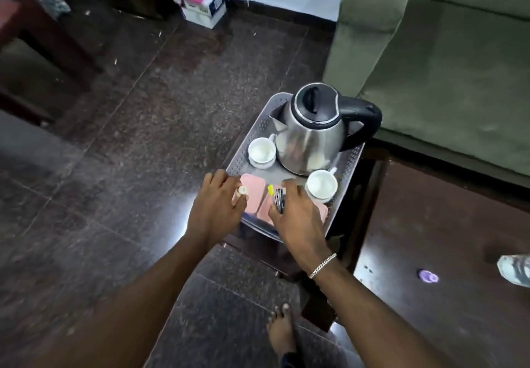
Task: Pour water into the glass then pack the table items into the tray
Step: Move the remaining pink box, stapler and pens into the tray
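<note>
Two hands were over the near end of the grey tray (348,167), which sat on a dark low table (370,184). Left hand (213,207) pinched a small cream-capped item (243,190) at the tray's near left edge. Right hand (298,213) was closed around a bundle of dark cutlery (279,200) above pink pads (253,192). Kettle (311,132) stood at the far end, with one white cup (261,152) to its left and another (321,185) in front. The glass (516,271) was at the frame's right edge, off the tray.

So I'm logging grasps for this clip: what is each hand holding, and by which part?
Left hand pinches a small whitish item; which part, can't tell. Right hand grips a bundle of dark pens around their lower ends.
</note>
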The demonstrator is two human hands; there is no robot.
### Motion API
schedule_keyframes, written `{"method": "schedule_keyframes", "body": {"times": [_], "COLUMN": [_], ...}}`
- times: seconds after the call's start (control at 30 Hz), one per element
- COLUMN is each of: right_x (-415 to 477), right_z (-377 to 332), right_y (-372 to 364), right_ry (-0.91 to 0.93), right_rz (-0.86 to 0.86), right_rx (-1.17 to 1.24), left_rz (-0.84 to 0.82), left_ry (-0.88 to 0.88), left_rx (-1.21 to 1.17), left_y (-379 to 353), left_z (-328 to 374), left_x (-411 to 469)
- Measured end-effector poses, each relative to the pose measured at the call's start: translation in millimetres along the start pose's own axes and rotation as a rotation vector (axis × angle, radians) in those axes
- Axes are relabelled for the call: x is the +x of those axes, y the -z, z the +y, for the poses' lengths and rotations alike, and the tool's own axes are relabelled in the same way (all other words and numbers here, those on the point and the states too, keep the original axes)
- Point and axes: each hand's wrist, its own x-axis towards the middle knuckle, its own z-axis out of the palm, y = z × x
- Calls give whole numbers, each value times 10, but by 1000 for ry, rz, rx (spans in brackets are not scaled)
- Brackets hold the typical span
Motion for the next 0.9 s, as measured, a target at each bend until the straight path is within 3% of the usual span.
{"method": "schedule_keyframes", "body": {"times": [0.27,0.5,0.63,0.9], "right_x": [105,-49,-204,-698], "right_z": [-38,108,431,1569], "right_y": [-233,59,376,1136], "right_ry": [5,58,100,-11], "right_rz": [12,155,259,327], "right_rx": [-88,34,52,27], "left_rz": [-25,170,199,26], "left_ry": [-35,-189,-242,-398], "left_rx": [-36,3,-101,-313], "left_y": [-78,2,-1,-410], "left_z": [-128,104,573,1879], "left_x": [36,9,15,-77]}}
